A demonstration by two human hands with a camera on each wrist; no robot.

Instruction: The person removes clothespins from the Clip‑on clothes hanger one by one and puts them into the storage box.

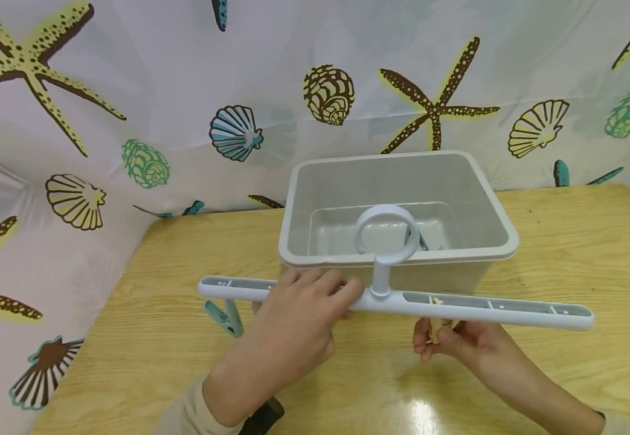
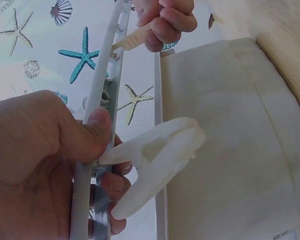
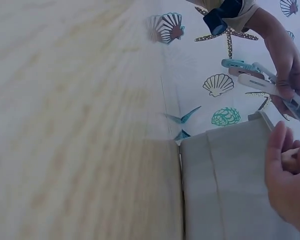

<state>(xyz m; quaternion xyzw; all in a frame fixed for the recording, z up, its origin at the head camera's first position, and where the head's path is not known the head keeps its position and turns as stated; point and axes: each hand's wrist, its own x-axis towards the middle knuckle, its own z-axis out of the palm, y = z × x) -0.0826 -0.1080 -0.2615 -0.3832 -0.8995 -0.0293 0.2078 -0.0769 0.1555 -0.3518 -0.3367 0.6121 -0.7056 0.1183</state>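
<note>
A pale plastic hanger bar [image 1: 488, 307] with a round hook [image 1: 412, 238] is held level in front of the bin. My left hand [image 1: 295, 314] grips the bar left of the hook, thumb and fingers wrapped round it. Below the bar, right of the hook, my right hand [image 1: 478, 344] pinches a beige clothespin [image 2: 135, 37], whose tip meets the bar's underside in the left wrist view. A white clothespin [image 2: 162, 145] hangs from the bar by my left fingers. Near the bar's left end hangs a teal clothespin [image 1: 228, 317].
Behind the hanger, a grey plastic bin [image 1: 287, 241] stands on the wooden table [image 1: 184, 260]. Inside it lies a dark teal piece [image 1: 422, 240], partly hidden by the hook. A curtain [image 1: 271, 60] printed with shells and starfish hangs at the back and left.
</note>
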